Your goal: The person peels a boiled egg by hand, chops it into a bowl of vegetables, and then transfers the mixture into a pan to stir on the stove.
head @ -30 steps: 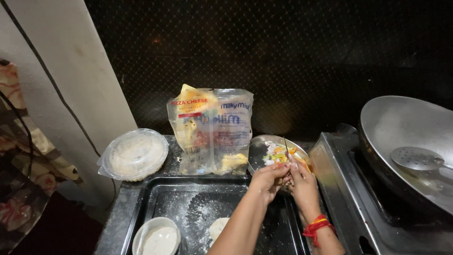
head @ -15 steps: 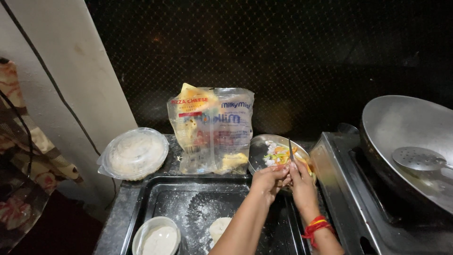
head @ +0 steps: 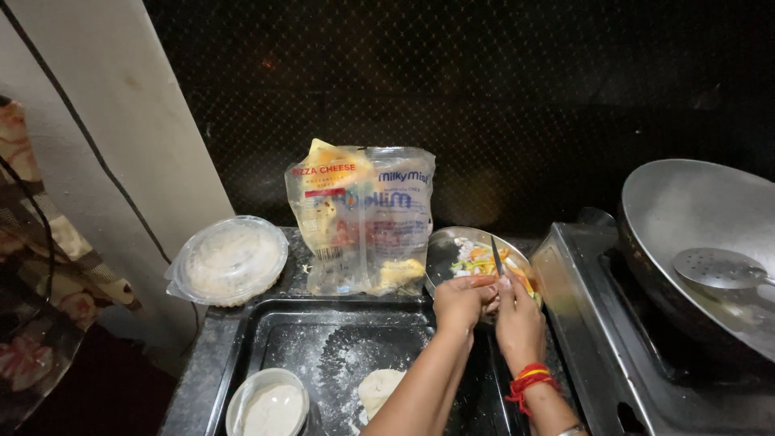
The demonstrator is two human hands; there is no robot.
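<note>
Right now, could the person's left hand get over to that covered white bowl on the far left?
Probably yes. The left hand is at the steel plate; the covered white bowl sits leftward, with the cheese bag standing behind that path, not across it.

Red thread band [head: 526, 381], black tray [head: 323, 339], orange-yellow-white vegetables [head: 484, 260]

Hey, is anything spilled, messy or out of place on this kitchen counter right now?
White flour is scattered across the black tray around the small flat disc of dough, beside the round metal bowl of white flour. The clear plastic packet of cheese stands torn open and crumpled. Both hands work over the steel plate of chopped vegetables.
</note>
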